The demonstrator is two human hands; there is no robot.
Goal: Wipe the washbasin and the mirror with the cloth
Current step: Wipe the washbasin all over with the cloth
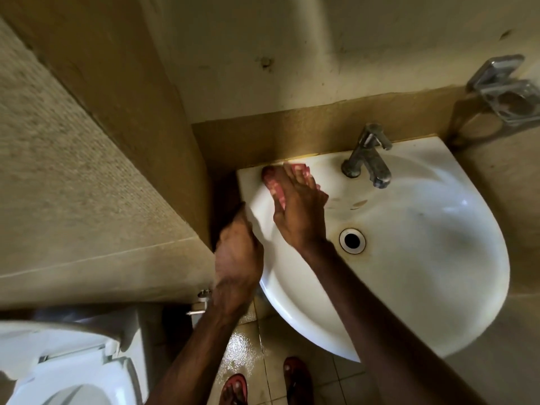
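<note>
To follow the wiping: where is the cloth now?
Head view: the pink cloth lies under the right hand on the back left corner of the washbasin, left of the tap.

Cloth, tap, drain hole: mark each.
cloth [304, 168], head view, pink edge nearest the wall.
tap [366, 157], head view, spout body.
drain hole [352, 240], head view, dark centre.

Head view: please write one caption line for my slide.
Right hand presses the cloth on the basin, back left corner; left hand grips its rim.
</note>
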